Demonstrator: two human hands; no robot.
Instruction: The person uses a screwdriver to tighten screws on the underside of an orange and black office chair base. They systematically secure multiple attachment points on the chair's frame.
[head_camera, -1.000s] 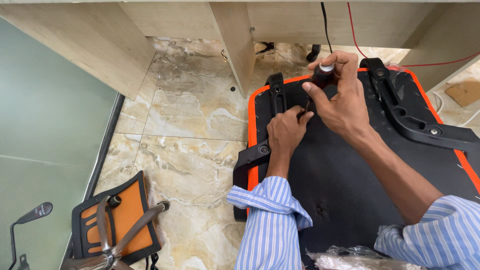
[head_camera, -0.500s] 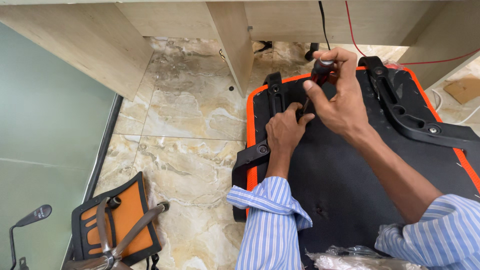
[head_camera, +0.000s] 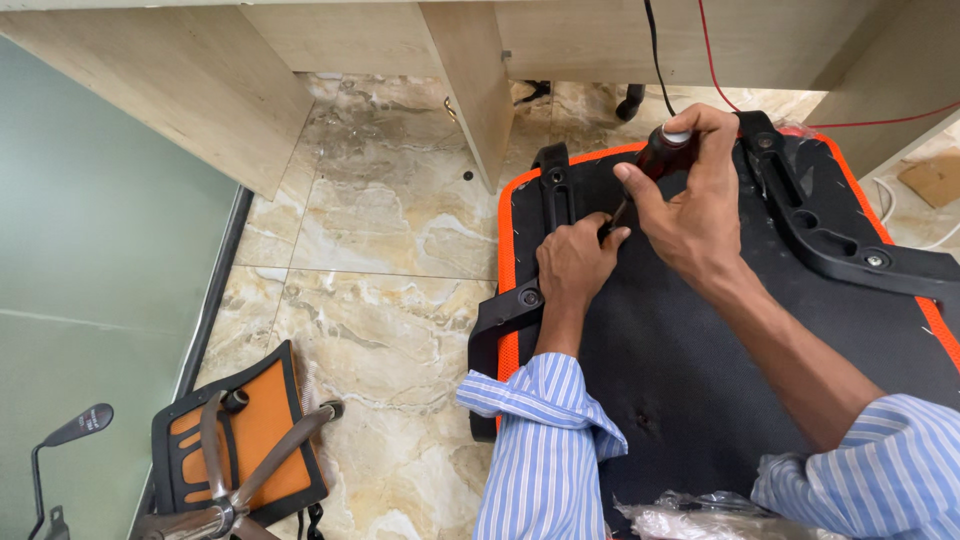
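An upturned chair seat (head_camera: 700, 340), black underneath with an orange rim, lies on the floor in front of me. My right hand (head_camera: 695, 200) grips the dark red handle of a screwdriver (head_camera: 660, 155) held upright over the seat. Its shaft runs down to my left hand (head_camera: 575, 265), which pinches the tip against the seat next to the left black armrest bracket (head_camera: 552, 195). A second black bracket (head_camera: 830, 235) lies across the seat's right side. Both my sleeves are striped blue and rolled up.
A wooden desk leg (head_camera: 470, 85) and panels stand just beyond the seat on a marble tile floor (head_camera: 370, 250). An orange and black chair part (head_camera: 235, 445) with a metal frame lies at the lower left beside a glass wall. A plastic bag (head_camera: 690, 515) sits near my lap.
My right hand has turned slightly on the screwdriver handle. My left hand stays at the tip.
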